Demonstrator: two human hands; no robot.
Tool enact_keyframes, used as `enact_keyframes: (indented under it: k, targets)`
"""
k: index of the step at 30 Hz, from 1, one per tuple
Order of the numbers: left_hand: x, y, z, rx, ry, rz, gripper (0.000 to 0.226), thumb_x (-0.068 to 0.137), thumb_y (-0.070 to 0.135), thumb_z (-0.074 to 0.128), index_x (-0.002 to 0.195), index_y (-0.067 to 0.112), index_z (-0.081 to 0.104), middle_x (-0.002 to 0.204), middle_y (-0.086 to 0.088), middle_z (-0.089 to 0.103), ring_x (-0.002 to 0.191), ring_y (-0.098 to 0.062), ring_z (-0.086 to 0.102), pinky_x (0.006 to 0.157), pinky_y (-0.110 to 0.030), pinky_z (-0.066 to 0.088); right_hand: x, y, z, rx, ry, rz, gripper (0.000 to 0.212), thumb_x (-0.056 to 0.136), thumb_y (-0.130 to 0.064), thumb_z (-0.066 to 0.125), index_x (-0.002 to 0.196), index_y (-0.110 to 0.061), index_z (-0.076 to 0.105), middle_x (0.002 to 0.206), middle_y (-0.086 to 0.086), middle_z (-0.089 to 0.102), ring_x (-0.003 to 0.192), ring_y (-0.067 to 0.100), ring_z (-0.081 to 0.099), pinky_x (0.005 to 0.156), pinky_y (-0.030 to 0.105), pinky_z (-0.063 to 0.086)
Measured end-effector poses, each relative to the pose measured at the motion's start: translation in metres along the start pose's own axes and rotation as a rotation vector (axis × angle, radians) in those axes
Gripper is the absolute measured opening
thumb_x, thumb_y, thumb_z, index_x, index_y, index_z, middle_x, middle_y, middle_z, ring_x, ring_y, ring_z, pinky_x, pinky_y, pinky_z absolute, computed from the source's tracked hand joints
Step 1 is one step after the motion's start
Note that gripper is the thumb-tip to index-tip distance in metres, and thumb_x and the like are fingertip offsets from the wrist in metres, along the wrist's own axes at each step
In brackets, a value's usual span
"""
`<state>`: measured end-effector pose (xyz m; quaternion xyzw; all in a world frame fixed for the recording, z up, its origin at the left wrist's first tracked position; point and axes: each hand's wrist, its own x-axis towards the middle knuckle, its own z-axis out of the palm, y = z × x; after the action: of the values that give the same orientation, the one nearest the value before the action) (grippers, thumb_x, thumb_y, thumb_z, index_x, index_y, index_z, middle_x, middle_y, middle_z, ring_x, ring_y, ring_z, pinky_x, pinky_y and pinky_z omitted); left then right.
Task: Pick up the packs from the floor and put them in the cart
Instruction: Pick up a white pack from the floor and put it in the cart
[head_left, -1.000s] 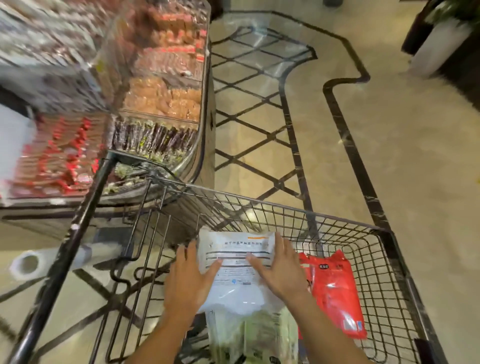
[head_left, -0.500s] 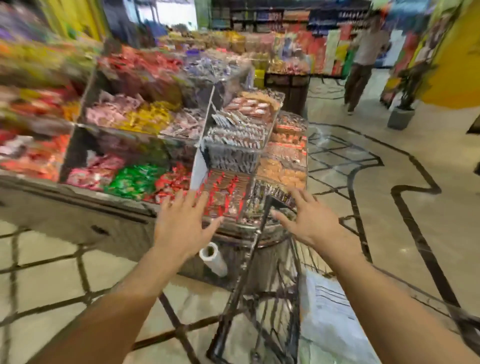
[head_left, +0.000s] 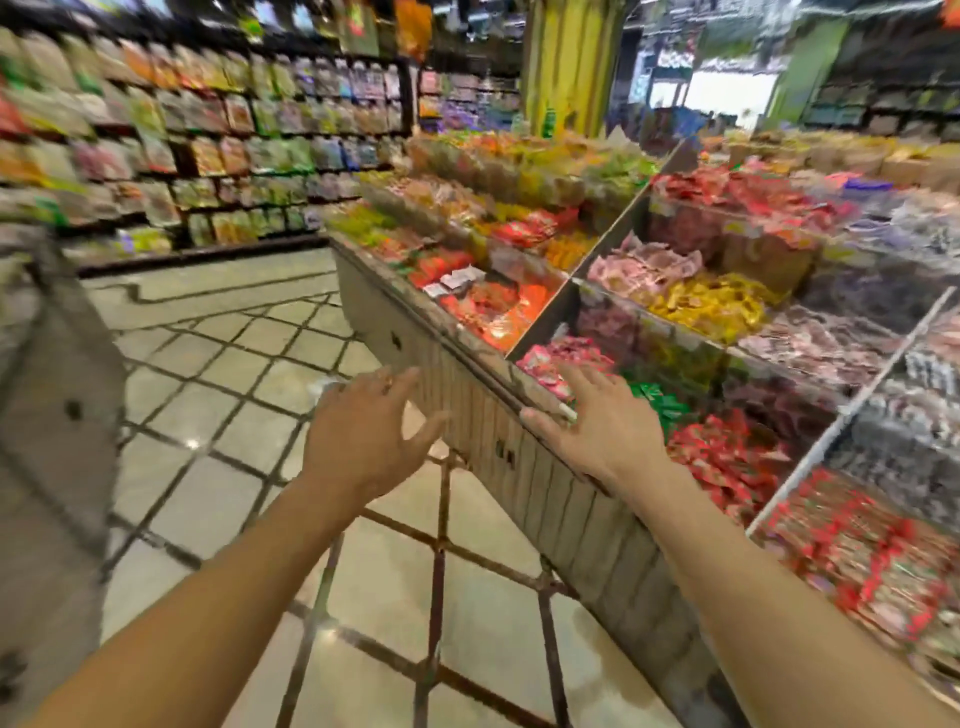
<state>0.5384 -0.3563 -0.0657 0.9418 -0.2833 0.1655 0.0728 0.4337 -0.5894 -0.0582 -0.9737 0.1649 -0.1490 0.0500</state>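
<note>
Both of my hands are raised in front of me and hold nothing. My left hand (head_left: 366, 434) hovers over the tiled floor with its fingers spread. My right hand (head_left: 597, 423) is stretched out in front of the edge of the candy display counter (head_left: 519, 447), fingers straight; whether it touches the rim I cannot tell. Neither the cart nor any pack on the floor is in view. The picture is blurred by motion.
The candy counter runs from the middle back to the lower right, its bins full of wrapped sweets (head_left: 701, 306). Shelves of packaged goods (head_left: 208, 156) line the far left wall. A grey fixture (head_left: 57, 415) stands at the left edge. Tiled floor (head_left: 234, 374) lies between.
The view has swung left, away from the cart. My hands let go of the white pack in the cart and lifted out, and now hang in front of me with nothing in them.
</note>
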Motion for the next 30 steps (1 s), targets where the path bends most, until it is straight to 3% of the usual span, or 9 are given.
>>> enact_keyframes:
  k: [4, 8, 12, 16, 30]
  targets:
    - [0.053, -0.080, 0.021, 0.025, -0.005, -0.096, 0.093, 0.087, 0.079, 0.015, 0.156, 0.026, 0.047, 0.155, -0.007, 0.055, 0.143, -0.030, 0.050, 0.115, -0.052, 0.038, 0.101, -0.066, 0.050, 0.050, -0.031, -0.128, 0.088, 0.089, -0.084, 0.033, 0.160, -0.033, 0.035, 0.159, 0.002, 0.047, 0.143, 0.032, 0.047, 0.110, 0.049, 0.045]
    - [0.121, -0.154, 0.047, 0.019, -0.010, -0.169, 0.087, 0.091, 0.075, 0.026, 0.155, 0.021, 0.050, 0.151, -0.010, 0.058, 0.139, -0.031, 0.053, 0.111, -0.049, 0.040, 0.205, -0.122, 0.090, 0.101, -0.054, -0.212, 0.082, 0.095, -0.078, 0.042, 0.162, -0.031, 0.032, 0.160, 0.000, 0.045, 0.143, 0.031, 0.045, 0.106, 0.047, 0.045]
    - [0.181, -0.226, 0.072, 0.018, 0.012, -0.238, 0.077, 0.095, 0.071, 0.039, 0.147, 0.018, 0.058, 0.134, -0.009, 0.069, 0.124, -0.032, 0.063, 0.101, -0.049, 0.049, 0.305, -0.173, 0.124, 0.127, -0.087, -0.280, 0.085, 0.093, -0.080, 0.042, 0.160, -0.030, 0.033, 0.159, 0.002, 0.046, 0.143, 0.031, 0.046, 0.103, 0.049, 0.052]
    - [0.232, -0.299, 0.096, 0.050, -0.023, -0.310, 0.086, 0.093, 0.077, 0.025, 0.152, 0.021, 0.053, 0.139, -0.007, 0.067, 0.127, -0.030, 0.062, 0.101, -0.049, 0.051, 0.386, -0.225, 0.159, 0.158, -0.103, -0.332, 0.081, 0.094, -0.076, 0.047, 0.160, -0.030, 0.034, 0.159, 0.000, 0.045, 0.143, 0.031, 0.045, 0.102, 0.047, 0.051]
    - [0.472, -0.563, 0.218, 0.031, -0.082, -0.389, 0.092, 0.089, 0.077, 0.018, 0.154, 0.021, 0.050, 0.150, -0.008, 0.059, 0.138, -0.029, 0.054, 0.107, -0.047, 0.043, 0.685, -0.387, 0.306, 0.139, -0.168, -0.311, 0.082, 0.093, -0.079, 0.044, 0.161, -0.036, 0.028, 0.161, -0.004, 0.040, 0.144, 0.027, 0.044, 0.100, 0.045, 0.050]
